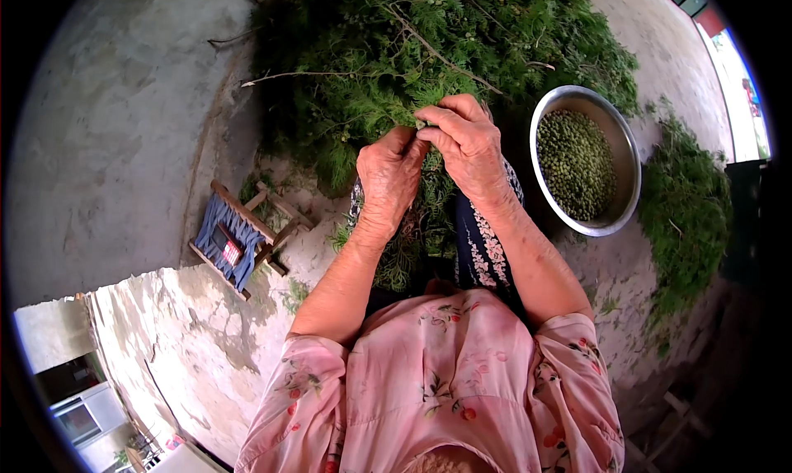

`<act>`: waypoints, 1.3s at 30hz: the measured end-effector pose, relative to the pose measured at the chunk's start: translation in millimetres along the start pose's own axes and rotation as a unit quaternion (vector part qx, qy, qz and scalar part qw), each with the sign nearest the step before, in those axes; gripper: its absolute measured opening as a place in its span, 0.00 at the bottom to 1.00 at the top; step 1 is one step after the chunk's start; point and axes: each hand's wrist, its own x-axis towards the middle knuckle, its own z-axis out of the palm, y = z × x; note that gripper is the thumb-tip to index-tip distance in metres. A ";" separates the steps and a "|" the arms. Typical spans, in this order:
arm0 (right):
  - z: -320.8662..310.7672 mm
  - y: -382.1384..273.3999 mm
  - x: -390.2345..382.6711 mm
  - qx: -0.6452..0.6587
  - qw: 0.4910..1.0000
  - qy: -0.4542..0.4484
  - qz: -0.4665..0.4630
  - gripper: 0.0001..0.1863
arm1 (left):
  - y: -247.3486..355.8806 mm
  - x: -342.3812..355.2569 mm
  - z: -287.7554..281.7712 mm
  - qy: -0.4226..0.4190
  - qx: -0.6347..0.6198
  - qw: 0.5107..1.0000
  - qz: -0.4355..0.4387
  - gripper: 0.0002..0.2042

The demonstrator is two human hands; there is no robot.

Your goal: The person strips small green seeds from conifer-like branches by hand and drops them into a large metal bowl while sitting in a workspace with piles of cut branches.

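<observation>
Over the lap, the left hand [388, 176] and right hand [466, 143] meet, fingers pinching a small green seed cone [421, 124] off a cypress sprig (plucking step, I judge). Next: dropping it rightward into the steel bowl [629, 155]; branch pile [429, 52] lies beyond.

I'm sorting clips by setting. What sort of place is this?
Probably an outdoor yard at a rural home: bare cracked concrete ground, a big heap of cut green leafy branches, and a round metal basin of small green seeds.
</observation>
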 end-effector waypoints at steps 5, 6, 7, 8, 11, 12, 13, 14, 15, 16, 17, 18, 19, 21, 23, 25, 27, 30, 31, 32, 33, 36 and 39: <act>8.3 8.3 -3.3 -0.053 0.997 0.040 0.025 0.08 | 9.0 -2.4 -1.0 -0.018 0.057 0.998 0.029 0.02; 9.4 10.1 -3.9 -0.069 0.995 0.067 0.034 0.05 | 10.2 -2.2 -0.5 -0.014 0.064 0.997 0.047 0.05; 12.1 12.2 -5.9 -0.068 0.995 0.066 0.033 0.05 | 10.7 -2.0 -1.3 -0.008 0.071 0.995 0.065 0.07; 14.7 15.3 -8.7 0.000 0.990 0.074 0.117 0.04 | 10.5 -1.8 -2.1 -0.007 0.072 0.995 0.065 0.07; 11.6 19.0 -10.7 0.098 0.967 0.064 0.228 0.04 | 7.4 -2.7 -2.5 -0.020 0.088 0.994 0.068 0.08; 7.7 17.3 -10.4 0.141 0.957 0.038 0.249 0.05 | 6.5 -3.2 -1.1 -0.013 0.085 0.993 0.078 0.08; 4.6 13.9 -9.1 0.184 0.945 0.012 0.269 0.06 | 6.4 -3.3 -0.4 -0.005 0.082 0.993 0.088 0.08; 3.1 10.5 -8.8 0.159 0.958 0.007 0.239 0.08 | 5.3 -3.0 -0.3 -0.004 0.082 0.993 0.087 0.08; 2.8 10.6 -8.7 0.159 0.958 0.006 0.239 0.08 | 3.7 -2.5 0.1 0.002 0.100 0.989 0.107 0.08; 1.5 11.2 -8.7 0.085 0.985 0.000 0.151 0.09 | 2.8 -2.5 0.7 0.007 0.119 0.985 0.127 0.08; 0.5 11.6 -8.5 0.011 0.998 -0.006 0.062 0.10 | 2.2 -2.9 0.7 0.008 0.118 0.985 0.127 0.08; 0.2 11.5 -8.4 0.011 0.998 -0.006 0.061 0.10 | 1.7 -3.4 0.6 0.003 0.138 0.982 0.127 0.08; 0.9 12.1 -7.4 0.004 0.998 -0.009 0.069 0.10 | 0.8 -2.7 0.8 -0.003 0.157 0.979 0.127 0.07; 2.6 13.5 -5.5 -0.010 0.996 -0.015 0.085 0.09 | -0.2 -1.0 2.1 -0.004 0.146 0.981 0.129 0.08; 6.5 19.7 -10.3 0.033 0.992 0.005 0.125 0.08 | -0.3 -1.2 3.7 -0.005 0.137 0.981 0.136 0.08; 3.1 23.9 -7.6 0.078 0.983 0.023 0.164 0.06 | -1.2 -1.4 0.6 -0.006 0.107 0.982 0.158 0.08; -16.6 28.7 3.1 0.343 0.861 0.107 0.359 0.09 | -3.7 -2.6 -2.7 -0.019 0.065 0.991 0.112 0.08; -25.3 15.6 14.7 0.431 0.821 0.114 0.357 0.08 | -2.0 -1.8 -5.1 -0.041 -0.029 0.998 0.031 0.09; -25.6 10.0 17.8 0.478 0.790 0.108 0.369 0.07 | -0.6 -1.4 -6.3 -0.043 -0.076 0.996 -0.007 0.10; -28.2 8.9 19.0 0.477 0.790 0.107 0.369 0.07 | -2.4 -1.0 -5.9 -0.043 -0.070 0.997 0.004 0.10; -31.9 9.2 19.5 0.511 0.775 0.098 0.358 0.07 | -5.1 -0.8 -4.2 -0.042 -0.071 0.997 0.004 0.10; -43.1 -0.1 21.2 0.530 0.782 0.100 0.312 0.07 | -16.4 -1.0 0.4 -0.025 -0.023 0.998 0.048 0.06; -48.2 -22.2 17.2 0.417 0.836 0.008 0.356 0.05 | -24.1 -0.8 1.8 -0.013 0.021 0.995 0.092 0.06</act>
